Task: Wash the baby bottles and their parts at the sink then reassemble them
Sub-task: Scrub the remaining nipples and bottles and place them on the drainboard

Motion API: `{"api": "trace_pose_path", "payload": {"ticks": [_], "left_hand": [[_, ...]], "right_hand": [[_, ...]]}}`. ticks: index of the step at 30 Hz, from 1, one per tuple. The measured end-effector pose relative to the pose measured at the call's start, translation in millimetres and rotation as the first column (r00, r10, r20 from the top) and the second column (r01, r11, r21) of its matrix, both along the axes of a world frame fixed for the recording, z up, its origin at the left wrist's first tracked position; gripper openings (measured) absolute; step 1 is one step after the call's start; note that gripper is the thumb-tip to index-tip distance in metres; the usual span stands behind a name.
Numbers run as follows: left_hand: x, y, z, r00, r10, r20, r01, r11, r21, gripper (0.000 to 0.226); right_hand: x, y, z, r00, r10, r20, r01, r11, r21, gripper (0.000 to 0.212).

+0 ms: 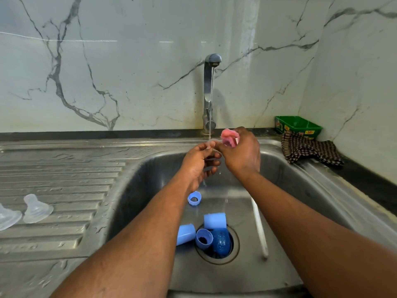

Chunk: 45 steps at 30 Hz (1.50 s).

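Clear teat [211,145] pinched by left hand [198,163] under tap [211,82]; pink sponge [229,137] gripped by right hand [241,154]. Two teats [36,209] done on drainboard's left edge; caps [214,220], rings [194,198] left in sink [279,168]; reassembly pending.

Both arms reach forward, left hand [198,162] and right hand [240,153] touching, fingers curled in a grip.

We see a clear teat [211,145] held up under the running water, above the sink [285,181]; its shape is hard to tell. Two more clear teats [36,209] stand on the draining board at the left, one cut by the picture edge. In the basin lie two pale blue caps [214,220] on their sides, two blue screw rings [194,198], and a dark blue piece [221,240] over the drain. A white brush handle [260,229] lies to the right.
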<state>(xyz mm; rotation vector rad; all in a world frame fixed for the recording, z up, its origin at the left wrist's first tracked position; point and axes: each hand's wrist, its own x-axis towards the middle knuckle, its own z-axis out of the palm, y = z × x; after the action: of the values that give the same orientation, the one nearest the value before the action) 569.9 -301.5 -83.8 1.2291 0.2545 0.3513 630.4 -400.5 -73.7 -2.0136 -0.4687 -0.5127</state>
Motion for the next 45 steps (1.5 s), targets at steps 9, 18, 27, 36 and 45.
{"api": "trace_pose_path", "payload": {"ticks": [9, 18, 27, 36, 45], "left_hand": [[5.0, 0.7, -5.5, 0.991, 0.109, 0.074, -0.120, 0.978, 0.170, 0.026], [4.8, 3.8, -10.8, 0.971, 0.103, 0.217, -0.206, 0.824, 0.528, 0.020], [10.7, 0.6, -8.5, 0.960, 0.177, 0.218, -0.260, 0.850, 0.458, 0.022], [20.4, 2.7, -16.5, 0.923, 0.286, 0.256, -0.383, 0.741, 0.552, 0.017], [14.9, 10.6, -15.2, 0.936, 0.347, 0.059, -0.350, 0.901, 0.257, 0.014]], "right_hand": [[-3.9, 2.3, 11.5, 0.787, 0.344, -0.511, -0.180, 0.922, 0.344, 0.035], [5.7, 0.4, 2.1, 0.825, 0.244, -0.510, -0.117, 0.956, 0.269, 0.032], [-0.1, 0.5, 5.2, 0.610, 0.490, -0.623, -0.180, 0.851, 0.493, 0.047], [4.7, -0.2, 2.7, 0.740, 0.287, -0.608, -0.024, 0.915, 0.403, 0.049], [0.8, 7.2, 3.8, 0.713, 0.383, -0.588, -0.117, 0.891, 0.438, 0.030]]}}
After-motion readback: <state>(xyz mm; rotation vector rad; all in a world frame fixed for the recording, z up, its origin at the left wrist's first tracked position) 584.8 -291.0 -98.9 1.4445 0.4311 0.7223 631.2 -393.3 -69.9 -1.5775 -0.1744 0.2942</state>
